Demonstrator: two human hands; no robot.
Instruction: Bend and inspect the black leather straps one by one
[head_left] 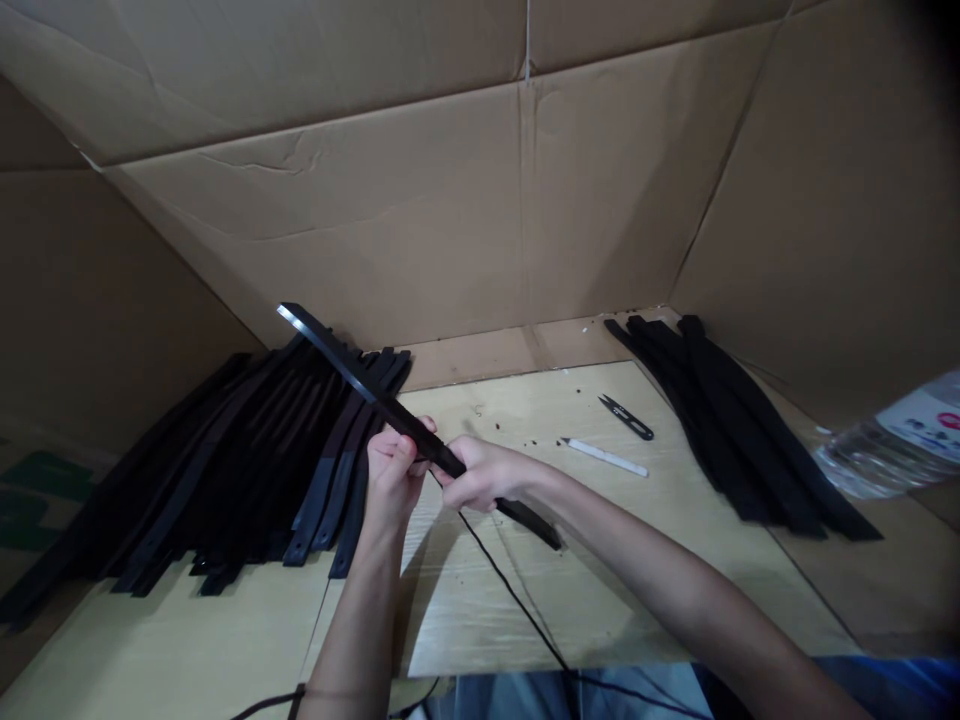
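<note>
A long, slightly curved black strip slants across the middle, with a shiny flat edge toward its far upper-left end. My left hand pinches it near the middle, fingers closed around its underside. Beside it, my right hand is wrapped round the strip, whose lower end sticks out past that hand. From between my hands a thin black cord runs down toward my lap. Where the cord meets the strip is hidden by my fingers.
On the left of the wooden table lies a big pile of black strips. A smaller pile lies right. Small thread snips and a white pen-like tool lie between. A plastic bottle is far right; cardboard walls surround the table.
</note>
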